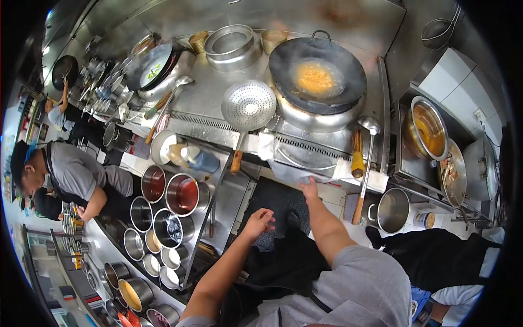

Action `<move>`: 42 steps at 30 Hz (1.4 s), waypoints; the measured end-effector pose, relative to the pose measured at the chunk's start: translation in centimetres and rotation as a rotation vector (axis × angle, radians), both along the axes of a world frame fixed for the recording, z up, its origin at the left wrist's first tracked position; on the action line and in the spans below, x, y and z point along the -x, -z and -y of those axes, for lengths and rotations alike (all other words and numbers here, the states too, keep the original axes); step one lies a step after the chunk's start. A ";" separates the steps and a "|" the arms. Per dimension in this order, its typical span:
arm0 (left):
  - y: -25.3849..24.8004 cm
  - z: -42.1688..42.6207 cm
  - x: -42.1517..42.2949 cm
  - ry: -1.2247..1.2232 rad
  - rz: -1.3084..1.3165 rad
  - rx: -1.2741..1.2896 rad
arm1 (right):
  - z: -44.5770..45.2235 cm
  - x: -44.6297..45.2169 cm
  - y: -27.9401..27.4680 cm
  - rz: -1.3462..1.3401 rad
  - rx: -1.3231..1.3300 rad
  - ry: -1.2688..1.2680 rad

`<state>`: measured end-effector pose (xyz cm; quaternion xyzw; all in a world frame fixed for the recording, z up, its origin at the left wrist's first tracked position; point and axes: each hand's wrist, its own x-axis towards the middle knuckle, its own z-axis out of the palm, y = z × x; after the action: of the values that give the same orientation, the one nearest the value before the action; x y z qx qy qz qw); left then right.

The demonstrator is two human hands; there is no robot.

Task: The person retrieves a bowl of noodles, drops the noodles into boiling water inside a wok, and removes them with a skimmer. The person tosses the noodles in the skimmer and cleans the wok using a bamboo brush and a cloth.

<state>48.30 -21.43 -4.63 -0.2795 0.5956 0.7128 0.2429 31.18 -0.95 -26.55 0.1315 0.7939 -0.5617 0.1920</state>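
My left hand hovers above the dark floor mat, its fingers loosely curled with nothing visible in them. At the stove's front edge, my right hand pinches the lower edge of a greyish cloth; its fingertips are partly hidden. Beyond it, a black wok sits on the burner with orange-yellow food in bubbling liquid. A perforated strainer with a wooden handle lies left of the wok. On the right rest a ladle and a bamboo brush.
Metal pots of sauces, including a red one, crowd the left counter. A second wok stands farther left. At right are a bowl of orange liquid and a floor pot. Co-workers stand left and right.
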 end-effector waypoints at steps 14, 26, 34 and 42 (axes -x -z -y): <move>5.8 -0.4 10.0 0.283 0.057 0.229 | -1.6 -1.4 -2.2 -0.095 -0.176 -0.291; 6.1 -4.3 15.5 -0.375 -0.056 -0.261 | 9.6 0.2 -9.3 -0.337 0.179 0.168; 13.4 -3.7 18.4 0.260 -0.198 0.358 | 6.6 -1.5 -21.9 -0.048 -0.772 -0.695; 7.2 7.7 20.0 0.466 -0.428 0.310 | -11.4 -4.0 -23.5 -0.067 -0.585 0.263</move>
<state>28.35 -29.17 -11.85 -0.0141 0.7818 0.5820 0.2234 35.18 10.43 -3.09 0.2642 0.9037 -0.3337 0.0456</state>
